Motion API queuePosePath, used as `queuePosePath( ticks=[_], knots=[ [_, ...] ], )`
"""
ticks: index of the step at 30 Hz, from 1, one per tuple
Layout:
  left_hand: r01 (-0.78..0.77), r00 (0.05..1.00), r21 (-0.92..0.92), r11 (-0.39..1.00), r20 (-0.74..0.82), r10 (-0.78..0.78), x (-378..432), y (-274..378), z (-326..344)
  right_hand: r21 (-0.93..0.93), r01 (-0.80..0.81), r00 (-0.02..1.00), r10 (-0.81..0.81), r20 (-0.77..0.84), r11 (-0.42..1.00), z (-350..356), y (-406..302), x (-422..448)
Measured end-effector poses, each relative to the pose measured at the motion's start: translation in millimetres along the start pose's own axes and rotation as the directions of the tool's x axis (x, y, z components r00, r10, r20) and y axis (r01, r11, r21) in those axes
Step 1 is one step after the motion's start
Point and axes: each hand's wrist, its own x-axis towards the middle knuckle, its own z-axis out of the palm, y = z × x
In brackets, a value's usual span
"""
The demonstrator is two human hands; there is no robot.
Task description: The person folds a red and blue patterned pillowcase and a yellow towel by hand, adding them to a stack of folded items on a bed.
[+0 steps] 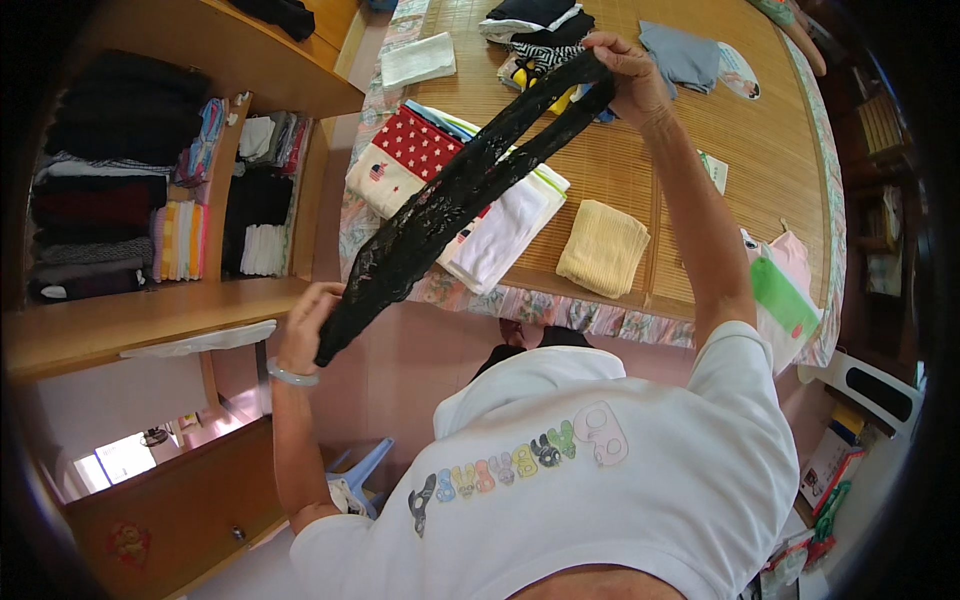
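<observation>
A long black lace garment (427, 217) stretches diagonally between my two hands, in the air above the near left part of the bed. My left hand (306, 322), with a pale bangle at the wrist, grips its lower end beside the cupboard. The upper end is pinched in my right hand (630, 79), farther out over the bed; two strips of lace meet there. Under the lace lie folded cloths: a red one with white stars (417, 142) and a white one (499, 232). A folded yellow ribbed cloth (604, 247) lies below my right forearm.
A bamboo mat (720, 135) covers the bed, with floral fabric at its edge. Dark folded clothes (540, 22), a white towel (418, 60) and a grey-blue cloth (679, 56) lie farther back. An open cupboard (217, 300) with stacked clothes stands left. A blue plastic stool (364, 472) is below.
</observation>
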Motion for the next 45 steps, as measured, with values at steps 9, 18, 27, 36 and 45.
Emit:
queuePosePath(
  ticks=[9, 18, 27, 36, 45],
  knots=[
    [-0.050, 0.912, -0.269, 0.962, 0.379, 0.154, 13.5, -20.1, 17.9, -0.177, -0.001, 0.998, 0.011, 0.055, 0.984, -20.2, -23.0, -9.4],
    [-0.181, 0.977, -0.481, 0.858, 0.009, 0.212, 14.1, 5.0, 30.3, -0.683, -0.072, 0.997, 0.059, -0.041, 0.727, -43.6, -24.5, -28.0],
    [-0.257, 0.927, -0.497, 0.829, 0.115, 0.356, 8.8, 49.3, 60.8, -0.936, -0.146, 0.947, 0.317, -0.039, 0.320, -12.1, -1.0, -46.0],
    [-0.132, 0.930, -0.426, 0.895, 0.259, 0.261, 12.4, 57.7, 90.8, -0.604, 0.002, 0.737, 0.406, 0.539, 0.797, 119.6, 42.4, -59.2],
    [-0.276, 0.904, -0.227, 0.934, 0.269, 0.332, 2.1, 41.3, 82.0, -0.397, -0.269, 0.587, 0.476, 0.654, 0.877, 131.7, 63.4, -62.2]
  ],
)
